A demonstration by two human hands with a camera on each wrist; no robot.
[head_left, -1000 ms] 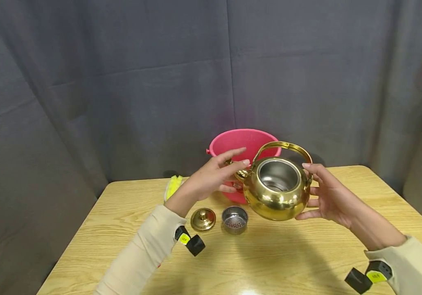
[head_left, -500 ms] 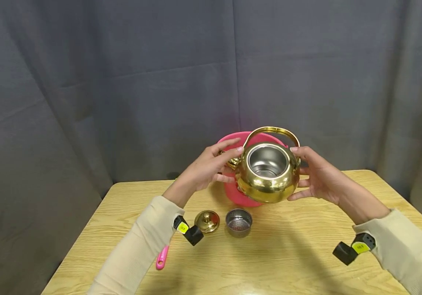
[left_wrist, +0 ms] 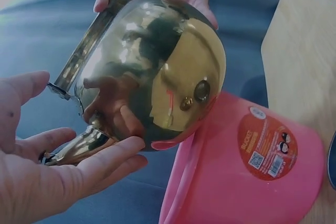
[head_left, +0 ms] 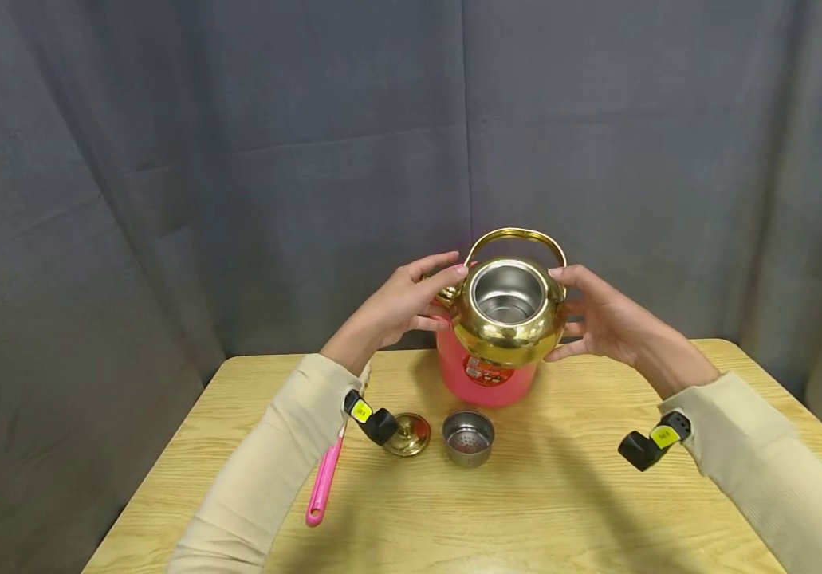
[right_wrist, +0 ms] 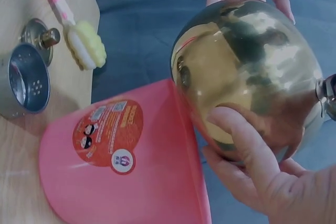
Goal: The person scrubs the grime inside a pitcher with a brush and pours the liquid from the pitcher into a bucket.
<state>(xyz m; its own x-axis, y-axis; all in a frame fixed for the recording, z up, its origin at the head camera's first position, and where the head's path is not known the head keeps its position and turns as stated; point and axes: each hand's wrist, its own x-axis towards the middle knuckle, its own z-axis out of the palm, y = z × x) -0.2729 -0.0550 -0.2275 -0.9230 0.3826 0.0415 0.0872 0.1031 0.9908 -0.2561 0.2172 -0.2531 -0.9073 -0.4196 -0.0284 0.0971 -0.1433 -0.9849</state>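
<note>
A lidless gold teapot [head_left: 507, 343] with a steel inside is held in the air over the pink bucket [head_left: 482, 391], its mouth tipped towards me and its loop handle up at the back. My left hand [head_left: 398, 307] grips the spout side, thumb near the handle's root and fingers around the spout [left_wrist: 84, 145]. On the opposite side my right hand [head_left: 611, 323] holds the round body, thumb by the rim and fingers spread underneath. Both wrist views show the shiny underside. The bucket's mouth is mostly hidden behind the teapot.
On the wooden table [head_left: 561, 494] stand a perforated metal strainer [head_left: 468, 442] and a gold lid [head_left: 412, 434], in front of the bucket. A brush with a pink handle [head_left: 324, 482] and yellow sponge head [right_wrist: 89, 45] lies left, partly behind my left forearm. A grey curtain [head_left: 310, 199] hangs behind.
Both hands have lifted the teapot up and a little left, away from me, so it now covers the bucket's mouth. More of the brush handle shows beside my left sleeve.
</note>
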